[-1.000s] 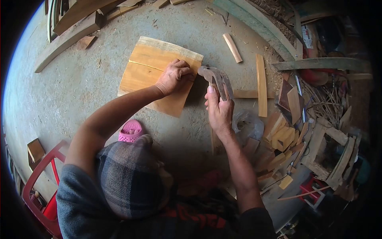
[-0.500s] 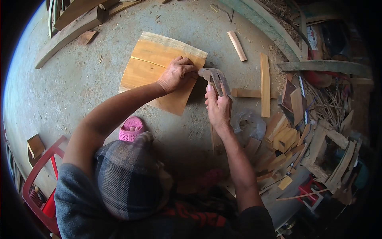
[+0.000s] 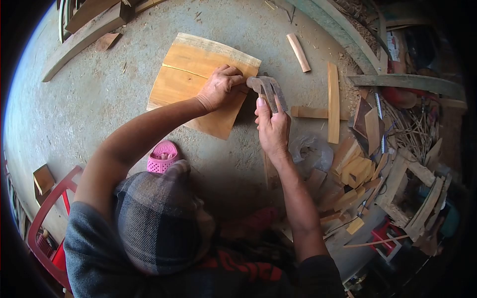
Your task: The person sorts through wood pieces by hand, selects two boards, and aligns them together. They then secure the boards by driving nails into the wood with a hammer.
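The dusty concrete floor [image 3: 89,109] bears a wooden board [image 3: 184,79], loose strips [image 3: 333,99], a pink sandal [image 3: 161,158] and piled offcuts [image 3: 357,169].

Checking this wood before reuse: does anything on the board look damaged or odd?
The wooden board under the left hand has a thin line running in from the edge farthest from the hammer, which the right hand holds. It looks like a crack or a seam; I cannot tell which.

Dusty concrete floor [image 3: 89,109], daylit; offcut pile [image 3: 377,164] at right; red chair [image 3: 47,218] lower left.
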Demonstrator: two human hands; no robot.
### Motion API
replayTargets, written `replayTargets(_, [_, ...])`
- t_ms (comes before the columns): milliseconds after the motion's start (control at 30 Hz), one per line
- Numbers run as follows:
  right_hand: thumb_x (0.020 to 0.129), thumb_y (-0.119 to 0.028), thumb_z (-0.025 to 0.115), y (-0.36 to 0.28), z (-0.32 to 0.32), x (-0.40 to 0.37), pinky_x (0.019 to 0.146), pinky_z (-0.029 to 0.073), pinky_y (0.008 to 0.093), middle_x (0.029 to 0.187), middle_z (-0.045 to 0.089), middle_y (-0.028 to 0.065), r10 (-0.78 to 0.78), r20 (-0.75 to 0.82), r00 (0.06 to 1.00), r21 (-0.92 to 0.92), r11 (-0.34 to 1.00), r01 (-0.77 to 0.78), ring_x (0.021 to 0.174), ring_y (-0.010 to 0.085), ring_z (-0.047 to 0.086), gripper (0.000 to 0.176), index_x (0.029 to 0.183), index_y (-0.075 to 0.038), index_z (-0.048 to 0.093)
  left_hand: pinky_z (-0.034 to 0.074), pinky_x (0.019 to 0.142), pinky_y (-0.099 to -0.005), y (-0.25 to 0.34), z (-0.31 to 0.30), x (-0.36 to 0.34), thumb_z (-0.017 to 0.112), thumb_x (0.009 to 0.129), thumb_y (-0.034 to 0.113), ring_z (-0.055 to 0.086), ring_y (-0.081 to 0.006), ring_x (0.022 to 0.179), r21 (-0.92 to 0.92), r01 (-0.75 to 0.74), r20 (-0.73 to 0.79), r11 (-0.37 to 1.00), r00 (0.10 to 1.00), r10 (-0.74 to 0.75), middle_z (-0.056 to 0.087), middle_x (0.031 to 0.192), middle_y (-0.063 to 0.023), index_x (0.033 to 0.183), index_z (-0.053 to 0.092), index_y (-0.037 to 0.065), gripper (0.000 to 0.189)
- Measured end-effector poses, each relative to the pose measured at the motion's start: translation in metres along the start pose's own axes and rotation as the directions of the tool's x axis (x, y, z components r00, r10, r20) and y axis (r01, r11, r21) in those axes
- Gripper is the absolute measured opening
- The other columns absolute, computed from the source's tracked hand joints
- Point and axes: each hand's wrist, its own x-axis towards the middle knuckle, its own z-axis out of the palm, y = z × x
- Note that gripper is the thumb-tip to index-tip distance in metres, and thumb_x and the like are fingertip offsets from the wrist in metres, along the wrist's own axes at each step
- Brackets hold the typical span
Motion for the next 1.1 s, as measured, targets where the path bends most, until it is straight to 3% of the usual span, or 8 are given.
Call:
replayTargets(233, [0.096, -0.036, 0.053, -0.024, -0.012, -0.001, 0.052, 0.046, 0.0233, 0.073, 0.057, 0.0014, 0.012, -0.026, 1.0, 0.054, 0.998, -0.011, 0.061, 0.0074, 0.054, 0.036, 0.114, -0.005, 0.058, 0.049, 0.075, -0.0371, -0.002, 0.003, 0.0, 0.07, 0.074, 0.01, 0.057, -0.0293, 0.084, -0.012, -0.019, -0.026, 1.0, 0.999, 0.018, 0.063, 0.088, -0.0084, 0.085, 0.069, 0.008, 0.011])
replayTargets(300, [0.097, -0.027, 0.051, -0.034, -0.015, -0.001, 0.084, 0.048, 0.0397, 0.109, 0.065, 0.0198, 0.147, 0.036, 0.988, 0.087, 0.985, -0.15, 0.099, 0.0316, 0.064, 0.039, 0.126, -0.001, 0.053, 0.049, 0.075, -0.037, -0.002, 0.003, 0.0, 0.071, 0.074, 0.011, 0.057, -0.0293, 0.084, -0.001, -0.001, -0.026, 1.0, 1.0, 0.0, 0.063, 0.088, -0.0084, 0.085, 0.069, 0.008, 0.012])
replayTargets(433, [0.097, -0.027, 0.051, -0.013, -0.008, -0.001, 0.083, 0.048, 0.0397, 0.108, 0.065, 0.0196, 0.095, 0.032, 0.995, 0.032, 0.995, -0.096, 0.097, 0.0318, 0.065, 0.038, 0.125, -0.001, 0.053, 0.049, 0.076, -0.0369, 0.001, 0.002, 0.001, 0.071, 0.074, 0.011, 0.057, -0.0296, 0.083, -0.018, 0.006, -0.029, 1.0, 1.0, -0.006, 0.063, 0.088, -0.0084, 0.085, 0.069, 0.008, 0.012])
replayTargets(500, [0.096, -0.036, 0.054, -0.008, -0.005, 0.0, 0.051, 0.045, 0.0233, 0.073, 0.058, 0.001, -0.015, 0.003, 1.0, -0.013, 1.0, 0.015, 0.059, 0.0069, 0.053, 0.035, 0.109, -0.004, 0.059, 0.049, 0.075, -0.037, 0.001, 0.001, 0.001, 0.071, 0.074, 0.011, 0.057, -0.0292, 0.083, -0.011, 0.006, -0.039, 1.0, 0.999, -0.007, 0.064, 0.087, -0.008, 0.085, 0.069, 0.009, 0.012])
replayTargets(733, [0.096, -0.037, 0.054, -0.016, -0.008, -0.002, 0.051, 0.046, 0.0232, 0.072, 0.057, 0.001, -0.001, -0.043, 0.999, 0.048, 0.999, 0.003, 0.059, 0.007, 0.053, 0.036, 0.108, -0.004, 0.059, 0.048, 0.074, -0.037, 0.001, 0.003, 0.001, 0.071, 0.074, 0.012, 0.057, -0.0277, 0.081, -0.015, 0.032, -0.051, 0.999, 0.998, -0.032, 0.063, 0.086, -0.0072, 0.083, 0.069, 0.009, 0.01])
replayTargets(933, [0.096, -0.036, 0.054, -0.015, -0.006, -0.002, 0.052, 0.046, 0.0233, 0.073, 0.058, 0.0016, 0.021, 0.016, 1.0, -0.006, 1.0, -0.021, 0.06, 0.0076, 0.054, 0.035, 0.109, -0.004, 0.059, 0.048, 0.074, -0.0366, 0.002, 0.002, 0.001, 0.071, 0.075, 0.012, 0.057, -0.0284, 0.081, -0.018, 0.037, -0.048, 0.999, 0.998, -0.037, 0.062, 0.085, -0.0071, 0.083, 0.069, 0.009, 0.009])
replayTargets(1033, [0.096, -0.035, 0.054, -0.034, -0.012, -0.007, 0.052, 0.045, 0.0239, 0.073, 0.059, 0.0022, -0.083, -0.056, 0.995, 0.005, 0.997, 0.083, 0.06, 0.0085, 0.055, 0.036, 0.112, -0.003, 0.059, 0.048, 0.074, -0.0375, 0.001, 0.005, -0.001, 0.071, 0.074, 0.012, 0.057, -0.0287, 0.081, -0.018, 0.028, -0.042, 0.999, 0.999, -0.029, 0.063, 0.086, -0.0075, 0.083, 0.069, 0.009, 0.009])
replayTargets(1100, [0.095, -0.02, 0.055, -0.045, -0.015, -0.008, 0.08, 0.049, 0.0395, 0.106, 0.065, 0.0211, -0.054, 0.0, 0.999, 0.048, 0.997, 0.054, 0.095, 0.0337, 0.065, 0.035, 0.123, 0.0, 0.054, 0.048, 0.074, -0.0379, -0.001, 0.004, 0.0, 0.071, 0.074, 0.013, 0.057, -0.0285, 0.082, -0.003, 0.026, -0.04, 1.0, 0.999, -0.026, 0.063, 0.086, -0.0073, 0.083, 0.069, 0.009, 0.01])
